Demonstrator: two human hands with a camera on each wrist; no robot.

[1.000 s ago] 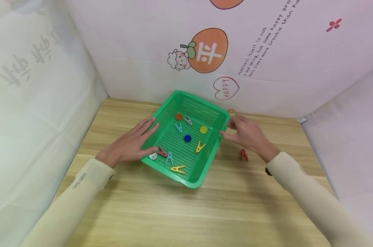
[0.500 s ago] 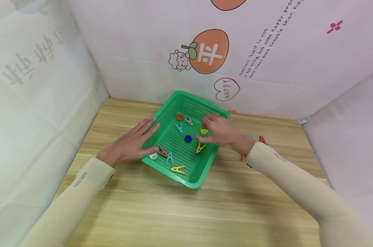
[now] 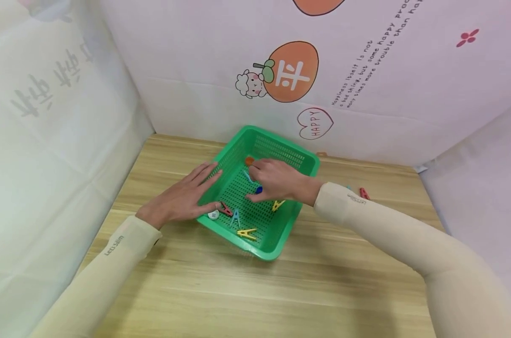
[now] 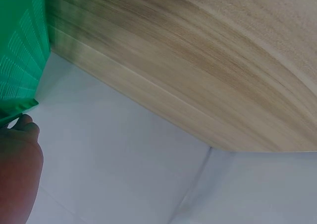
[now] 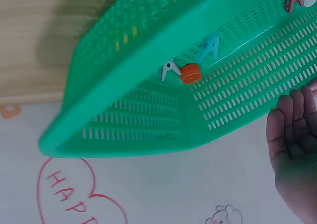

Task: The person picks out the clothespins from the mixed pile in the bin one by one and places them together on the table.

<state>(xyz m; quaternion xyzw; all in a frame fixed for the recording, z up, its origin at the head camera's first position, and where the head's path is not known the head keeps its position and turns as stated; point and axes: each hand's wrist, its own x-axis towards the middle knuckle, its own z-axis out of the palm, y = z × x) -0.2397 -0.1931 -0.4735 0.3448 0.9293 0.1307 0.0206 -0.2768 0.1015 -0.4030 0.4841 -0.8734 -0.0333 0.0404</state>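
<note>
A green plastic basket (image 3: 276,251) holds small clothespins and bottle caps. My left hand (image 3: 177,196) lies along its left rim, fingers extended, thumb over the edge beside a red clothespin (image 3: 226,209) and a white cap (image 3: 213,214). Over the basket's middle is my right hand (image 3: 278,180), fingers bent and thumb apart, nothing visible between them. Beneath it a blue cap (image 3: 259,190) and a light-blue clothespin (image 3: 248,176) are partly covered. An orange cap (image 3: 249,161) sits just beyond its fingers. The right wrist view shows a white clothespin (image 5: 170,68) beside the orange cap.
Near the basket's front are a yellow clothespin (image 3: 247,233) and another light-blue clothespin (image 3: 236,217); a second yellow clothespin (image 3: 276,205) lies below my right wrist. On the wooden table (image 3: 188,291), a red clothespin (image 3: 364,193) shows past my right sleeve. White printed sheets surround the table.
My right hand has moved left from outside the basket's right rim to above its middle, now covering the yellow cap and white clothespin. My left hand has stayed on the left rim.
</note>
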